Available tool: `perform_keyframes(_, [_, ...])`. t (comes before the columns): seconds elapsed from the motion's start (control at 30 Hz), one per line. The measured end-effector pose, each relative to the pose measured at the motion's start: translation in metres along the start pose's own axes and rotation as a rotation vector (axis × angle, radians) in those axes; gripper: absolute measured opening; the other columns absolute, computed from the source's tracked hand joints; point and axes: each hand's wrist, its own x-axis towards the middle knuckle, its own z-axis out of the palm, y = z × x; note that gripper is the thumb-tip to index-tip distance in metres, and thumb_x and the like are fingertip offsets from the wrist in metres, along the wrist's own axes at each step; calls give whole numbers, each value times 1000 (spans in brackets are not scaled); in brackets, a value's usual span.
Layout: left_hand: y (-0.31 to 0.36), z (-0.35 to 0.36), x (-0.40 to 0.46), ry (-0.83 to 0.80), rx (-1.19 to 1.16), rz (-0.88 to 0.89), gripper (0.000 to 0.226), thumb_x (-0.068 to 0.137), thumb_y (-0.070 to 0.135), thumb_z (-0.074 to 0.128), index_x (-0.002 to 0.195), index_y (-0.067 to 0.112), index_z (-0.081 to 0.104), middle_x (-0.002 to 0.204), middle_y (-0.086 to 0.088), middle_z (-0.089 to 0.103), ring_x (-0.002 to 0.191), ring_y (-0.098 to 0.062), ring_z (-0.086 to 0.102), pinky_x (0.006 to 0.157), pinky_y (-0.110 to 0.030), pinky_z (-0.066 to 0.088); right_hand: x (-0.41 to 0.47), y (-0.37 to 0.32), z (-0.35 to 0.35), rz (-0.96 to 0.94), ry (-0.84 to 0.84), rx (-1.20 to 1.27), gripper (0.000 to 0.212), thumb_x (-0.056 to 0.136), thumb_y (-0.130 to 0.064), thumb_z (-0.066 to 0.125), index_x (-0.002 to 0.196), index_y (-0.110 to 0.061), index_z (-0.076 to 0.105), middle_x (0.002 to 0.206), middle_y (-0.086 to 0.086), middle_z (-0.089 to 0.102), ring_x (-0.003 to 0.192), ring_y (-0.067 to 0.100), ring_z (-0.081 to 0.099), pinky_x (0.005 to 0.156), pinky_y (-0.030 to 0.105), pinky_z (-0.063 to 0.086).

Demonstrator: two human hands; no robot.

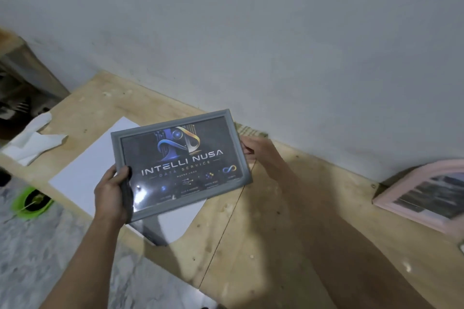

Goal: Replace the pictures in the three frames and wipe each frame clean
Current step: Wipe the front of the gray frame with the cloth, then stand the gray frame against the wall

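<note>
Both hands hold a grey frame [181, 165] face up above the wooden table [263, 233]. The left hand [111, 194] grips its near-left edge, thumb on the glass. The right hand [253, 149] grasps the far-right edge. White paper [85, 165] lies under the frame, running to the table's near edge. A white cloth [32, 139] sits at the left edge. A pink frame [426, 195] lies far right against the wall [251, 32], with bare wood between.

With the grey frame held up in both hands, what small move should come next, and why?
Probably lower the grey frame onto the wooden table and fetch the white cloth: both the left hand and right hand grip it, so neither can wipe.
</note>
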Motion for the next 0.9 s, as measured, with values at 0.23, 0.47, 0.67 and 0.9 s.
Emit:
perform_keyframes(0.23, [16,65,-61,-274,115,1,7,87,19,66,85,16,60,80,-11,64,69,-28,60,60,-37,50,-126,-4,-64,-81,318,38,13,92,-3,58,98,1,69,85,13,66,70,16,60,64,25,49])
perform_keyframes(0.47, [3,154,-113,-635,419,186,12,94,10,61,96,17,70,96,-6,72,83,-22,65,87,-46,54,-206,39,-155,-75,683,-65,16,84,-13,58,82,0,66,77,5,65,75,18,57,71,34,46])
perform_keyframes(0.67, [-25,214,-116,-739,628,300,21,93,2,62,80,18,66,86,-9,61,85,-28,60,88,-57,55,-221,73,-202,-55,829,-61,20,82,-16,57,67,-6,49,64,-3,47,70,15,43,73,31,35])
perform_keyframes(0.9, [-66,280,-87,-672,717,386,11,93,8,64,92,17,69,87,-2,69,87,-27,66,86,-54,56,-181,92,-228,-69,909,-139,21,88,0,54,68,-8,54,64,6,47,59,14,39,61,31,33])
